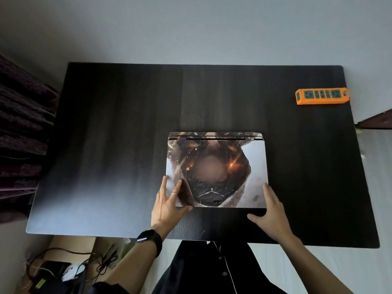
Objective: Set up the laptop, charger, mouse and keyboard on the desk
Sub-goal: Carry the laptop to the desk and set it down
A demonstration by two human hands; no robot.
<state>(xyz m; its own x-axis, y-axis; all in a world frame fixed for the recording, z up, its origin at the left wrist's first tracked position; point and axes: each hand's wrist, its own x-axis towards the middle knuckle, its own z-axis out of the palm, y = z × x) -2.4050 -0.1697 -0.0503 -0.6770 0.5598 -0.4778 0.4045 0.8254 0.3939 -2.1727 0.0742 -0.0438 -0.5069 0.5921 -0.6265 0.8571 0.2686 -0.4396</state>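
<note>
Toward the near middle of the dark desk (118,128), as the head camera looks down on it, your laptop (216,166) lies flat with its lid closed, hinge turned away from you and the printed lid artwork facing up. That seems the right way round for opening it toward yourself. Your left hand (169,200) rests on the near left corner. Its fingers are straight and spread over the lid and the thumb runs along the front edge, so it presses rather than grips, probably to steady or square the machine. Your right hand (269,211) sits at the near right corner with its fingers stretched up the side edge and the thumb splayed on the desk below the front edge. It is likewise open, though you cannot tell from here whether any fingertip hooks under the casing. With a hand at each corner you can nudge the laptop straight without lifting it. An orange power strip (322,95) waits at the far right of the desk, well apart from the laptop, which is a sensible reach for a charger lead. On the floor to your left a white mouse (71,272) lies among tangled black cables (101,262). No keyboard shows, and the charger cannot be picked out with certainty.
</note>
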